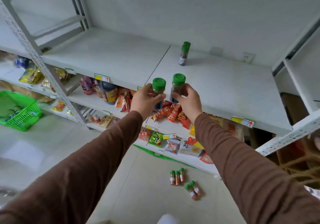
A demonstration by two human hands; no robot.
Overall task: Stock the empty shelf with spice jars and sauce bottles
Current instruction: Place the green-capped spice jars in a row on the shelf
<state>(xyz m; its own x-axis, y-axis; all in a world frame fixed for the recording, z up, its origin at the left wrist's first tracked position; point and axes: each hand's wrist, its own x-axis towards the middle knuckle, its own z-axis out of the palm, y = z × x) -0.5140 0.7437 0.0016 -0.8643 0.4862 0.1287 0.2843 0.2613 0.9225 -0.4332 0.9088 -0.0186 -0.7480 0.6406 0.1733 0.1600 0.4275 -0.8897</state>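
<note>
My left hand (144,99) grips a green-capped spice jar (158,89) with dark contents, held upright at the front edge of the white top shelf (110,54). My right hand (187,101) grips a second green-capped jar (178,84) beside it, just over the shelf's front edge. Two more green-capped jars (184,54) stand one behind the other near the back of the shelf. On the floor below lie several small green-capped jars with orange contents (177,177).
Lower shelves hold a dark sauce bottle (109,92), red snack packets (170,114) and other bagged goods. A green plastic basket (19,111) sits at the left on the floor. Perforated grey uprights (43,71) frame the shelving. A cardboard box (294,108) stands at the right.
</note>
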